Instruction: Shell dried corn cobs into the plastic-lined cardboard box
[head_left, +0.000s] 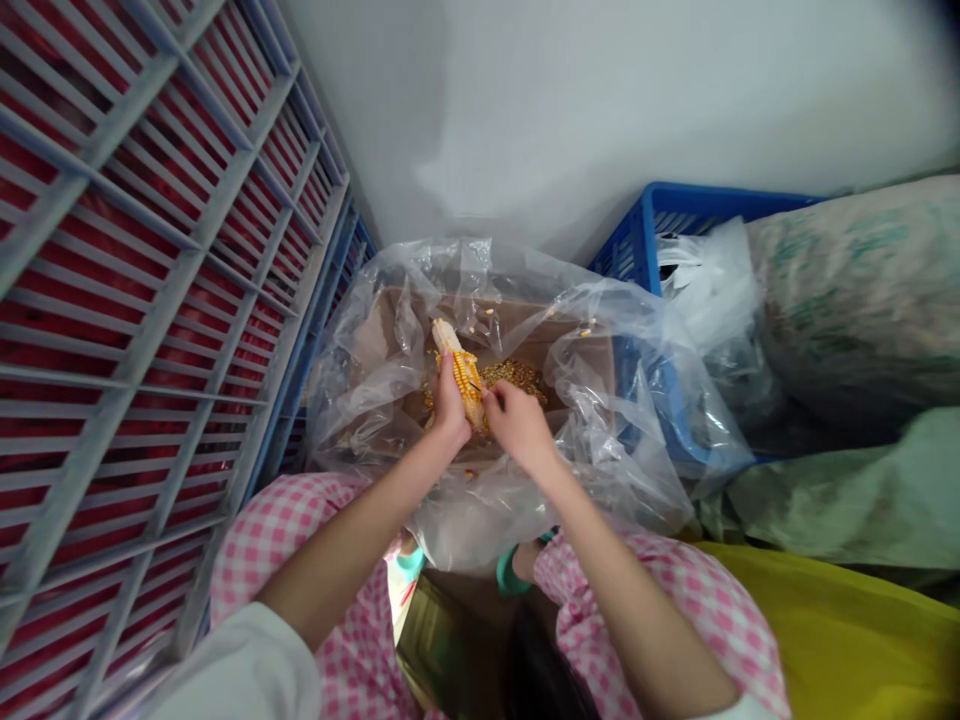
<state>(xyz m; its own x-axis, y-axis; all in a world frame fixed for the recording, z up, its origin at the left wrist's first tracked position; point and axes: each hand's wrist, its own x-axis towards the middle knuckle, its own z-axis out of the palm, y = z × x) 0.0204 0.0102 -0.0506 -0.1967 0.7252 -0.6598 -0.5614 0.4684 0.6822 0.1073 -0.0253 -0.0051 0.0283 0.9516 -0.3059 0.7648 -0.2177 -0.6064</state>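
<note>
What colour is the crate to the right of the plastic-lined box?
The crate is blue; the head view shows it.

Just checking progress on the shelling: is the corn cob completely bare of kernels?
No, the corn cob in the left hand carries rows of yellow-orange kernels on its lower part; only its tip is bare.

On the left, a tall stack of grey crates [150, 300] with something red inside. At the right, a blue crate [643, 240] against the white wall [600, 100], beside it a greenish sack [862, 300], lower down a yellow sheet [847, 640].
</note>
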